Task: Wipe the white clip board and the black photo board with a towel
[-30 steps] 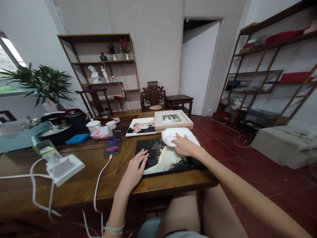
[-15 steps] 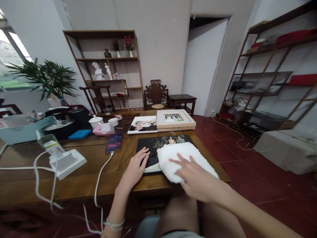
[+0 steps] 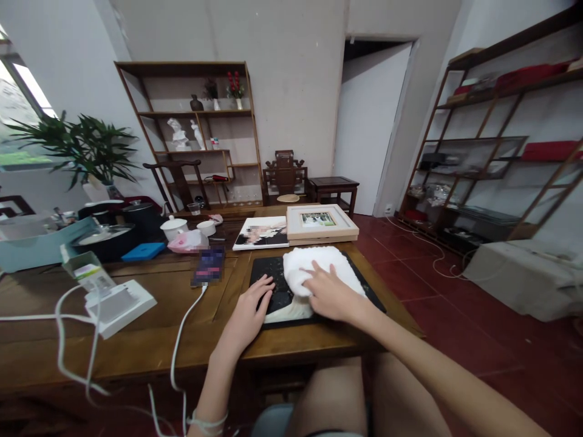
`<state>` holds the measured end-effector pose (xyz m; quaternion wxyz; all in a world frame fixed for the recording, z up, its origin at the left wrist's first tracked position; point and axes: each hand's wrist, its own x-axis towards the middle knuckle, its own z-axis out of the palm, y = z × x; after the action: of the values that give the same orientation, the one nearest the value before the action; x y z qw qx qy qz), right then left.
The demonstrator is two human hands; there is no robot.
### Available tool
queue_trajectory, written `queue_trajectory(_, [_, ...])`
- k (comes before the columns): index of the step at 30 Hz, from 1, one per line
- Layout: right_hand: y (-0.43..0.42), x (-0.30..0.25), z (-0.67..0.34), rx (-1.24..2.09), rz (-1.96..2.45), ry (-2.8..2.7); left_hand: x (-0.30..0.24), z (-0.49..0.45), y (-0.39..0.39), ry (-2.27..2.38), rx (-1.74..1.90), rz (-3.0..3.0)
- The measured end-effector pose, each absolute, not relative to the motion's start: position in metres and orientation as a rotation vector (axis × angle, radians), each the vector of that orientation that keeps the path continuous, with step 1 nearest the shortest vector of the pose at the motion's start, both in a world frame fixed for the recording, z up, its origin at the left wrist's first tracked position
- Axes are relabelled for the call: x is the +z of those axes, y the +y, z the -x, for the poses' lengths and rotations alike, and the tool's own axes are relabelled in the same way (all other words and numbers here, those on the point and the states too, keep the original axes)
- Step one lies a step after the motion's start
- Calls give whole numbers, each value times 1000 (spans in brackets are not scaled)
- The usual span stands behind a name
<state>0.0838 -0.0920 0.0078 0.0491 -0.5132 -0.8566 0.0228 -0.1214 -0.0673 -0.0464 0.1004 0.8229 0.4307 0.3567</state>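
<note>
A dark photo panel lies flat at the near edge of the wooden table, a pale dress showing along its lower part. On its left side rests my left hand, open, fingers stretched out over the surface. My right hand presses a folded white towel onto the panel's right half, its fingers spread over the cloth and its thumb side hidden. The towel covers the two people pictured at the panel's top.
Behind the panel lie a white-edged photo print and a light wooden picture frame. To the left are a phone on a white cable, an opened white box, a blue box and a white lidded cup.
My right hand has slid the towel away from me and a little left, covering the pictured people and baring more of the lower dress. My left hand stays on the panel.
</note>
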Motion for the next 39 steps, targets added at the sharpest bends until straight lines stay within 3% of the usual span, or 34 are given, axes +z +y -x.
queue_trajectory(7, [-182,10,-73,275,1542,-2712,-47,121,-68,1301,1028,-2415])
queue_trajectory(21, [-40,12,-57,10,1549,-2587,-44,121,-69,1287,1063,-2407])
queue_trajectory(33, [-162,-5,-74,127,1430,-2595,-44,121,-69,1292,1058,-2381])
queue_trajectory(39, [-133,0,-106,130,1577,-2528,-45,120,-69,1277,1073,-2383])
